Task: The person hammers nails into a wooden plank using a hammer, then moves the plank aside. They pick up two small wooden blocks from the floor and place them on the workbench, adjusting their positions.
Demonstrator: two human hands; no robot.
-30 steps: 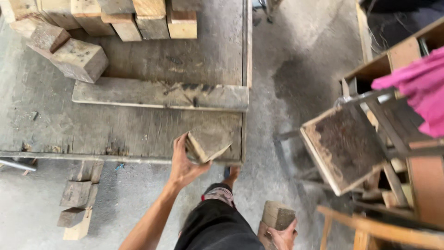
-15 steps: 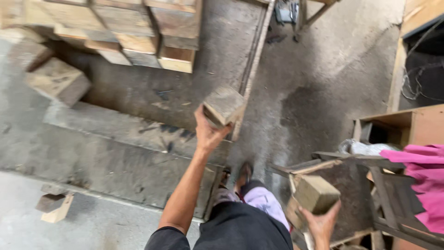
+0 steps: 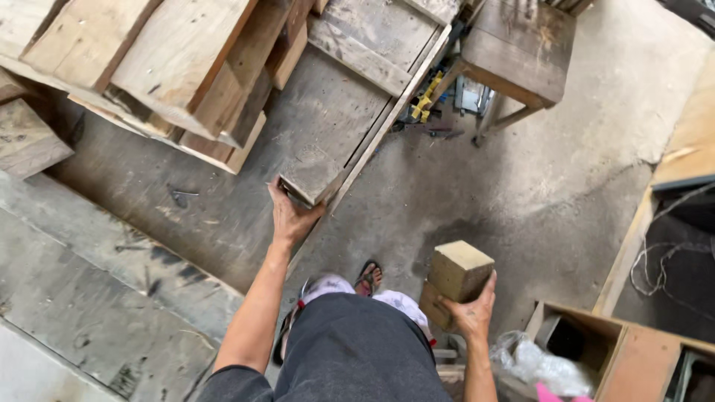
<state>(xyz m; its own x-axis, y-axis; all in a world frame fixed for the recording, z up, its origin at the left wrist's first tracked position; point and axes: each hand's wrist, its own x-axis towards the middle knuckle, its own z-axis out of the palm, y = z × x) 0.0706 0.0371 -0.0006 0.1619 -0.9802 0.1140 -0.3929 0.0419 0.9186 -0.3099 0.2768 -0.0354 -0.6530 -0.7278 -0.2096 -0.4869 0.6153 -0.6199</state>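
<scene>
My left hand (image 3: 289, 217) grips a grey, weathered wooden block (image 3: 311, 175) from below, holding it over the edge of a low wooden platform (image 3: 223, 216). My right hand (image 3: 471, 313) holds a paler, squarish wooden block (image 3: 456, 279) low at my right side, above the concrete floor. A stack of thick wooden planks and blocks (image 3: 156, 67) lies on the platform to the upper left of the left hand. My legs and a sandalled foot (image 3: 367, 277) show between the two hands.
A wooden stool (image 3: 518, 52) stands on the concrete floor at the top, with a yellow-and-black tool (image 3: 424, 100) beside it. An open wooden box (image 3: 618, 353) and a crumpled plastic bag (image 3: 540, 365) sit at the lower right. A board (image 3: 689, 141) leans at the right edge.
The view has swung right and forward along the platform. My left hand has carried the grey block further along the platform edge. My right hand still holds the pale block at my side.
</scene>
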